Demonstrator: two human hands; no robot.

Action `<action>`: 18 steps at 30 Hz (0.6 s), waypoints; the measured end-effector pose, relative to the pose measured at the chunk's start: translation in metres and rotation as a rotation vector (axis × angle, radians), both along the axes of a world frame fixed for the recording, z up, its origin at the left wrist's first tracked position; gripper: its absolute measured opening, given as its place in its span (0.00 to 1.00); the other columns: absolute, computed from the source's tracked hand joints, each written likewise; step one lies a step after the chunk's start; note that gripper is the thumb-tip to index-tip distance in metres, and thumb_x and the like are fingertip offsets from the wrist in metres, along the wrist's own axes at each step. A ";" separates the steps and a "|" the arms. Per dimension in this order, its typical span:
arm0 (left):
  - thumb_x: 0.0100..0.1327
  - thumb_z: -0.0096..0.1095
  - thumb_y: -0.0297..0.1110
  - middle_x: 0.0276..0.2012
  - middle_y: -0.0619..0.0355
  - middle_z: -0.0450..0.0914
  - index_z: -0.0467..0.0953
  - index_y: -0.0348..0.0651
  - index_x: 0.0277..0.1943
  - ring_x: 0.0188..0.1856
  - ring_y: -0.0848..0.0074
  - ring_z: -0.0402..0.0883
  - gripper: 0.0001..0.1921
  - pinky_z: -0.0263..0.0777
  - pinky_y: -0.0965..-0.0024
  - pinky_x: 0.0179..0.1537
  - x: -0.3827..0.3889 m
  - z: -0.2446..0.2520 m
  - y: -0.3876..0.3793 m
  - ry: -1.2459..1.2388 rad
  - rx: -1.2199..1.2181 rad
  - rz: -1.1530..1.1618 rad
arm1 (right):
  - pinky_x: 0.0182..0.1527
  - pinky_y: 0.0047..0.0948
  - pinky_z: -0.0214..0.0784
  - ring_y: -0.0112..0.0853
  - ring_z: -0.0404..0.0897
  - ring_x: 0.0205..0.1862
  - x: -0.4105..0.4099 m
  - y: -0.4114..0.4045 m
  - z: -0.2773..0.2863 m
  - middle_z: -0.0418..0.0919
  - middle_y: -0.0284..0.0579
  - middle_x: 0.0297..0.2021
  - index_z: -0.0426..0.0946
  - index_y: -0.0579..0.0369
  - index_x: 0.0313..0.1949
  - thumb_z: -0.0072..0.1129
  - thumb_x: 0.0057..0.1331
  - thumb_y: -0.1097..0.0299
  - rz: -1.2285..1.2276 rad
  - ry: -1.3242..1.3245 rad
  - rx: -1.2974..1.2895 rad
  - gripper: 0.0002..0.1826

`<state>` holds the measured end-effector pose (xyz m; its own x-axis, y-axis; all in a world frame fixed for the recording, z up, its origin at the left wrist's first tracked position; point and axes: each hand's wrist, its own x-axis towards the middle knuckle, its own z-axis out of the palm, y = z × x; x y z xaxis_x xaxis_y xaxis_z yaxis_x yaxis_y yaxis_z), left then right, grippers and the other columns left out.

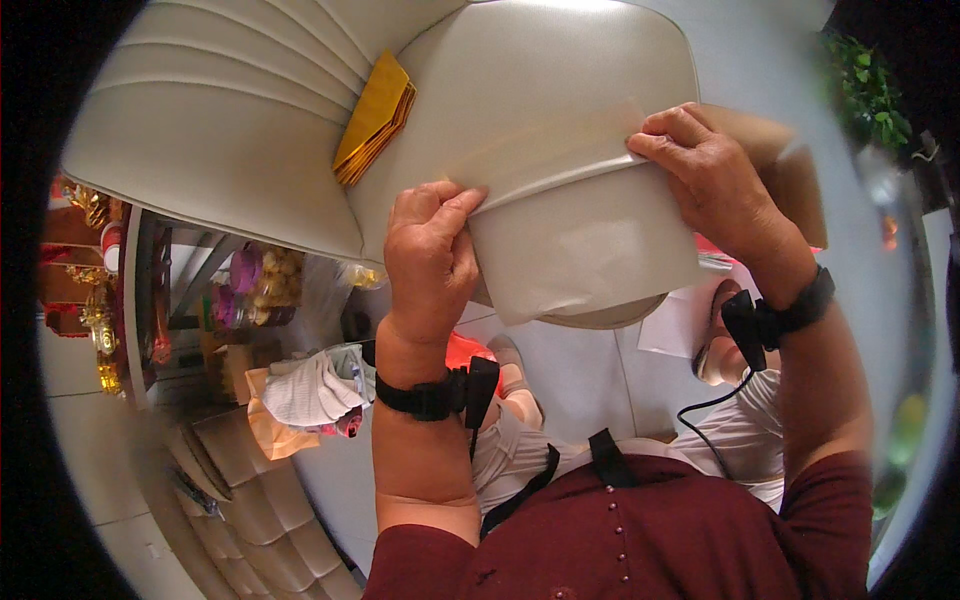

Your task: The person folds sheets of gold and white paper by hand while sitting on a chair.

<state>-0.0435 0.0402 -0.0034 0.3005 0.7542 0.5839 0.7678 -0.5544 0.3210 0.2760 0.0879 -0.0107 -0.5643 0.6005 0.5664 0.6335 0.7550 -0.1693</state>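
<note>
Between my two hands is a pale, thin sheet [585, 240], probably paper, with a creased or folded upper edge. My left hand [435, 240] pinches its left upper corner between thumb and fingers. The right upper corner is pinched by my right hand [697, 165]. The sheet lies over the front of a cream padded chair seat [555, 82], its lower part hanging past the seat's edge. Up and left of my left hand, a stack of folded yellow papers [375, 120] rests on the seat against the backrest [217, 142].
Beyond my right hand stands a brown cardboard box [802, 187]. On the left are a shelf with jars [244, 285] and a bag with folded cloths [311, 390]. A tufted brown seat [262, 502] is at lower left, a leafy plant [870, 90] at upper right.
</note>
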 end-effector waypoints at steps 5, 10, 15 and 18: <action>0.55 0.59 0.10 0.45 0.50 0.85 0.87 0.36 0.45 0.50 0.57 0.82 0.18 0.76 0.63 0.54 -0.003 -0.004 -0.003 -0.160 -0.095 -0.013 | 0.53 0.41 0.79 0.48 0.80 0.52 0.001 -0.004 -0.001 0.81 0.50 0.48 0.80 0.59 0.51 0.63 0.60 0.81 -0.002 -0.014 -0.019 0.19; 0.56 0.58 0.09 0.45 0.51 0.86 0.87 0.35 0.44 0.49 0.58 0.82 0.17 0.77 0.65 0.53 -0.004 -0.001 -0.003 -0.182 -0.129 -0.022 | 0.54 0.41 0.79 0.49 0.80 0.53 0.003 -0.005 -0.003 0.80 0.49 0.51 0.80 0.58 0.52 0.69 0.55 0.79 0.003 -0.029 -0.012 0.23; 0.57 0.59 0.09 0.44 0.51 0.86 0.86 0.35 0.43 0.49 0.58 0.82 0.16 0.77 0.64 0.53 0.001 -0.002 -0.003 -0.152 -0.112 -0.026 | 0.55 0.42 0.79 0.49 0.80 0.53 0.005 -0.005 -0.004 0.80 0.49 0.51 0.80 0.57 0.52 0.70 0.55 0.79 -0.005 -0.036 -0.029 0.23; 0.56 0.61 0.11 0.43 0.50 0.86 0.86 0.35 0.42 0.49 0.56 0.82 0.14 0.77 0.62 0.52 0.001 -0.003 -0.003 -0.088 -0.059 0.018 | 0.56 0.41 0.79 0.49 0.81 0.54 0.001 -0.006 -0.004 0.80 0.49 0.51 0.80 0.57 0.53 0.70 0.54 0.78 -0.024 -0.047 -0.020 0.24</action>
<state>-0.0421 0.0375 -0.0065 0.2366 0.7928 0.5617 0.7448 -0.5192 0.4191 0.2771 0.0815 -0.0149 -0.5758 0.6248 0.5273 0.6587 0.7366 -0.1536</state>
